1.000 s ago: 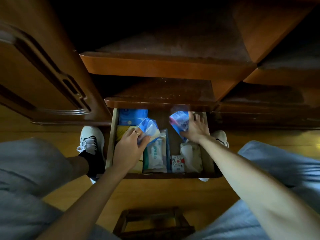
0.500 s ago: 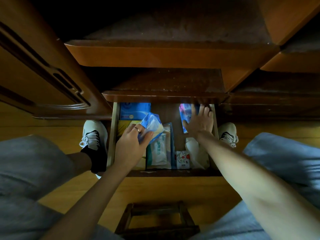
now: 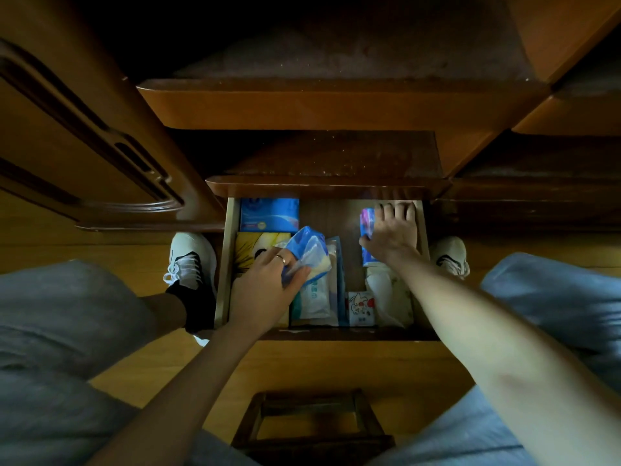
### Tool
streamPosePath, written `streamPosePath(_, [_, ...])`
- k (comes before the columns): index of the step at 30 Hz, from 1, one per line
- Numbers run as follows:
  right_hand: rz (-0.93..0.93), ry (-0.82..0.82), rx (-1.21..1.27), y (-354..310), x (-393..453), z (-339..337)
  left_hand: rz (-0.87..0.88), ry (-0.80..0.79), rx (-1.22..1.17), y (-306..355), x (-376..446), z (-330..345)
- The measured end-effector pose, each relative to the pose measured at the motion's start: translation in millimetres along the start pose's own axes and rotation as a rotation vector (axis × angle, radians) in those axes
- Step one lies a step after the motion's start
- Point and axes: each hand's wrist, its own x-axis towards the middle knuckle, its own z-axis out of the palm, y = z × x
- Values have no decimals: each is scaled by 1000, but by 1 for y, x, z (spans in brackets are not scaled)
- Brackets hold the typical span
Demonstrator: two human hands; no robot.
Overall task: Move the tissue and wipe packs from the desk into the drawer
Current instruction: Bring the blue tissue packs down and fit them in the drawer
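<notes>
The left hand (image 3: 265,290) grips a blue tissue pack (image 3: 307,252) over the drawer's (image 3: 222,264) middle. The right hand (image 3: 391,232) lies flat on a purple-blue pack (image 3: 367,223) beside the right wall, having pushed it farther back, seemingly under the counter edge (image 3: 322,186). Bare drawer floor shows between them.

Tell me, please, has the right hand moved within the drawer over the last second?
Yes. The right hand has pushed its blue pack toward the drawer's back right corner, near the right wall.
</notes>
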Motion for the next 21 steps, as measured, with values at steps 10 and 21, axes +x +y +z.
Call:
streamPosePath(10, [-24, -50, 802, 19, -35, -22, 113, 42, -112, 17, 4, 8])
streamPosePath(21, [85, -573, 1455, 66, -86, -32, 712, -65, -53, 74, -10, 31])
